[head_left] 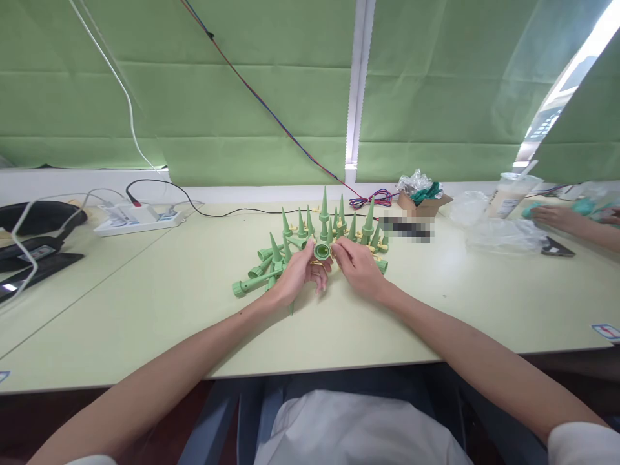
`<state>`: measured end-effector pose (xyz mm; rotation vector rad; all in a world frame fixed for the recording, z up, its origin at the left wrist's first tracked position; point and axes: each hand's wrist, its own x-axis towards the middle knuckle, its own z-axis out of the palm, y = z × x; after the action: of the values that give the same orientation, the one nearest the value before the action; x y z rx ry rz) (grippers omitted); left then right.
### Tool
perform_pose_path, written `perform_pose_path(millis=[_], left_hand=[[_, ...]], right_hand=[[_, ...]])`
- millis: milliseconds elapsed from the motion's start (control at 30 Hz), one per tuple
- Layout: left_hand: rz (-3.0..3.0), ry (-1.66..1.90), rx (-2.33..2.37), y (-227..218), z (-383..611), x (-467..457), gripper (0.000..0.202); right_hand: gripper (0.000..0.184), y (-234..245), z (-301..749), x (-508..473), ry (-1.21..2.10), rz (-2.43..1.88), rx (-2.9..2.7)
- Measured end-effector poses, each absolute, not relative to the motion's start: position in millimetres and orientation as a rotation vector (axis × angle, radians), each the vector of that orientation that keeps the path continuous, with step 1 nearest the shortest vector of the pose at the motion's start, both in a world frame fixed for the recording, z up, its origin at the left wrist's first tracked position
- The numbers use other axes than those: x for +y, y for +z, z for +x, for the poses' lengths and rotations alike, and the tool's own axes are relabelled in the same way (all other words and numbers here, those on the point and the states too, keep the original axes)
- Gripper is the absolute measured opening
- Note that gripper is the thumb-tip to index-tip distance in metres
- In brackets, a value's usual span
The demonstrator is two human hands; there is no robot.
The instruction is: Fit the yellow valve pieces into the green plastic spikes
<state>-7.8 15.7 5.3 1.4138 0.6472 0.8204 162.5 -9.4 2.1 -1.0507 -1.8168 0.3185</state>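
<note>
My left hand [300, 274] is closed round a green plastic cone spike [321, 251], its round open end turned toward me. My right hand [356, 263] pinches at the right side of that same spike near a small yellow part. Behind both hands stands a cluster of green cone spikes [334, 223], several upright with points up. More green spikes [256, 274] lie on their sides to the left of my left hand. All of this rests on a pale green table [169, 310].
A white power strip [138, 216] with cables sits at the back left, dark devices [33, 255] at the far left. A cardboard box [422, 201], clear plastic bags [498, 232] and a plastic cup [511, 194] lie right. Another person's hand [557, 216] works at the far right.
</note>
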Motion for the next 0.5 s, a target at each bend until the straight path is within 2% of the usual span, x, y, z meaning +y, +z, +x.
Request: perform_pose_path(millis=[267, 500], left_hand=[[1.514, 0.782, 0.615, 8.0, -12.0, 10.6, 0.048], [1.831, 0.799, 0.716, 13.5, -15.4, 6.6, 0.036]], right_hand=[[0.038, 0.2, 166.1, -8.5, 0.326, -1.065, -1.814], [0.041, -1.2, 165.4, -6.6, 0.326, -1.144, -1.813]])
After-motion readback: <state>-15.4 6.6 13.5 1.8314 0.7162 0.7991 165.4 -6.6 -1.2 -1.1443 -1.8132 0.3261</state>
